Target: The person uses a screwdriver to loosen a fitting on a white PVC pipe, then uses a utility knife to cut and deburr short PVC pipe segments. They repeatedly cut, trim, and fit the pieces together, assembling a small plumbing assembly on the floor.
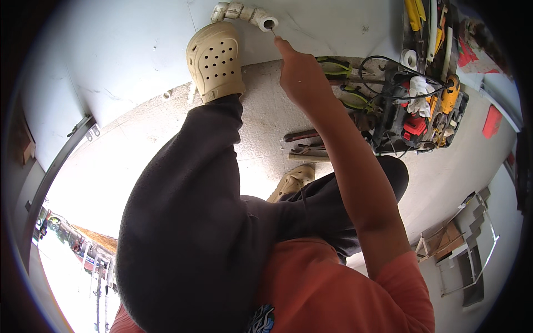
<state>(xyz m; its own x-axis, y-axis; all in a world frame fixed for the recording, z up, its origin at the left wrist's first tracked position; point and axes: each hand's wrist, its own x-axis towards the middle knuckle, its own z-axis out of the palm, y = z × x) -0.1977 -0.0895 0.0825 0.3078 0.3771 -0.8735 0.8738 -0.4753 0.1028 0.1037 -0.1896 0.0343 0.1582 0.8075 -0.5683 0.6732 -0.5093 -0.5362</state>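
My right hand (300,79) is closed round a thin metal rod (273,33), its fingers pinched near the rod's end. Most of what I grip is hidden behind the hand, so its kind does not show. The rod's tip reaches the round open mouth of a white pipe fitting (268,23). This fitting ends a stained white pipe (237,11) that runs along the pale wall. Right beside the pipe, my raised foot in a beige clog (215,61) is set against the wall. My left hand is out of view.
Green-handled pliers (355,99) and other hand tools lie on the floor right of my arm. Beyond them stands a black tool box (391,119) with a yellow tool (451,94) and a black cable. My other clog (294,180) rests on the floor. A dark door frame (58,161) is at left.
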